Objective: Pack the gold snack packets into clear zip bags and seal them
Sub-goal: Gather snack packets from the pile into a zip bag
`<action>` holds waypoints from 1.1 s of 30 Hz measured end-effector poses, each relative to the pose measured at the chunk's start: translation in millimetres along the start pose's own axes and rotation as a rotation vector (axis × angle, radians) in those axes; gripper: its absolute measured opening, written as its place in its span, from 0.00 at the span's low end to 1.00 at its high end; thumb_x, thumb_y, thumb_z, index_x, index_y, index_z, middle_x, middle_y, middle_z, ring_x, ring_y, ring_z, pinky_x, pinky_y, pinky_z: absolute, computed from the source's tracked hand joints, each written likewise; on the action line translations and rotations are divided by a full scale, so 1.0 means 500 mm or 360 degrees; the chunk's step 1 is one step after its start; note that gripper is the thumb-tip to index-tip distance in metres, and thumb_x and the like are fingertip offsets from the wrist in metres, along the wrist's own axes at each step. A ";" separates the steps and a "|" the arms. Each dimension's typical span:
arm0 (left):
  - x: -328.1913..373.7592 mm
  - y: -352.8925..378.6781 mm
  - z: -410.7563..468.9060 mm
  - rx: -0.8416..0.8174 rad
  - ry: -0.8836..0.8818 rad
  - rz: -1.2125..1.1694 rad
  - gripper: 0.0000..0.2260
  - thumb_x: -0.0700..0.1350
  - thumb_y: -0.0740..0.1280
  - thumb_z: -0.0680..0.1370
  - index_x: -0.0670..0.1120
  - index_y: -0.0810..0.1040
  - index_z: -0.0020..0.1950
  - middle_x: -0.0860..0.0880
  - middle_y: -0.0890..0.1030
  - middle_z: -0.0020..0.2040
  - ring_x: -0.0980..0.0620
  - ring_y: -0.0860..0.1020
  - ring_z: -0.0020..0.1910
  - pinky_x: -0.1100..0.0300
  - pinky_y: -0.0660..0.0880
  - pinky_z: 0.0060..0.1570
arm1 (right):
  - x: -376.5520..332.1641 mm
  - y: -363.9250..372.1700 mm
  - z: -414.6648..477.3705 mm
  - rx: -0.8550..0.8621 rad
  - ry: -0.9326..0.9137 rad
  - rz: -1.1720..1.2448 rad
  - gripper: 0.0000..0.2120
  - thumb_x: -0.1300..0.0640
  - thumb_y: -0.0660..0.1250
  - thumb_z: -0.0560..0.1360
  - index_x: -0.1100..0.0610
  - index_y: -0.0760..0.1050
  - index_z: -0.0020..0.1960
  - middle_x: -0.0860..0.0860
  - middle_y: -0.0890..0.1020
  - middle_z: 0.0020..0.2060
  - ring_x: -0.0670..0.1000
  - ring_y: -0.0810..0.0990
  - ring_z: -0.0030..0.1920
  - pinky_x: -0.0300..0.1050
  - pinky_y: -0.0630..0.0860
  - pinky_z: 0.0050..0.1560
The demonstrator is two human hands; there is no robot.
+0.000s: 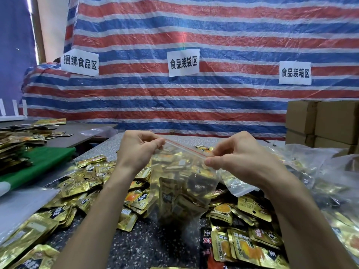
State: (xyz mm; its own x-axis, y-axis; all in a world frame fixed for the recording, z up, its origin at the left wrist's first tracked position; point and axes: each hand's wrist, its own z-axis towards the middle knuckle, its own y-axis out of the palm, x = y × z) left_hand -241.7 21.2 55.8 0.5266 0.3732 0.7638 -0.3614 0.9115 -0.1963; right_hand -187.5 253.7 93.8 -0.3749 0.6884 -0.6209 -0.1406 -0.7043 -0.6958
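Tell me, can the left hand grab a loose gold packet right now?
Probably not yet: the left hand pinches the top of the zip bag. Loose gold packets lie uncovered beside it, so letting go would free it.

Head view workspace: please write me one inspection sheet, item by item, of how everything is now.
Surface: speckled table, mostly covered.
Job's things: zip bag held up, full of packets; whether its red strip is fully closed, cannot tell. Loose gold packets lie around it.
Clutter: plastic bags at right; green board at left.
Grippers: left hand and right hand each pinch the bag's top edge, at opposite ends.
Cables: nothing seen.
Surroundings: striped tarp with three paper signs; cardboard boxes at right.
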 end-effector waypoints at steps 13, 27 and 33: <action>-0.006 -0.002 0.002 0.0124 -0.0145 -0.0029 0.09 0.39 0.73 0.75 0.47 0.85 0.35 0.49 0.84 0.31 0.59 0.77 0.27 0.64 0.76 0.33 | 0.001 -0.024 -0.009 -0.0038 0.0029 -0.0064 0.07 0.53 0.78 0.71 0.52 0.85 0.35 0.52 0.85 0.33 0.52 0.83 0.38 0.53 0.80 0.43; 0.045 -0.031 -0.005 -0.0043 -0.0146 0.0086 0.07 0.40 0.71 0.77 0.41 0.85 0.40 0.45 0.85 0.35 0.55 0.77 0.26 0.65 0.74 0.24 | 0.027 -0.025 -0.009 -0.0142 0.0226 -0.0160 0.25 0.35 0.76 0.66 0.59 0.83 0.39 0.53 0.83 0.34 0.47 0.77 0.33 0.46 0.76 0.36; 0.092 -0.028 -0.011 -0.0022 -0.0111 -0.0262 0.10 0.40 0.68 0.79 0.42 0.82 0.38 0.48 0.81 0.33 0.56 0.75 0.27 0.64 0.72 0.24 | 0.039 0.019 -0.004 -0.0611 0.0437 -0.0319 0.46 0.34 0.81 0.56 0.61 0.73 0.63 0.55 0.84 0.45 0.54 0.85 0.46 0.54 0.85 0.47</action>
State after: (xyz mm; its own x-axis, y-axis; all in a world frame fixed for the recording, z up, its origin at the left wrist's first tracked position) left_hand -208.6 26.6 90.2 0.5230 0.2064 0.8269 -0.2637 0.9618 -0.0733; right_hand -194.3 261.1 74.4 -0.1130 0.8598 -0.4979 0.1812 -0.4749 -0.8612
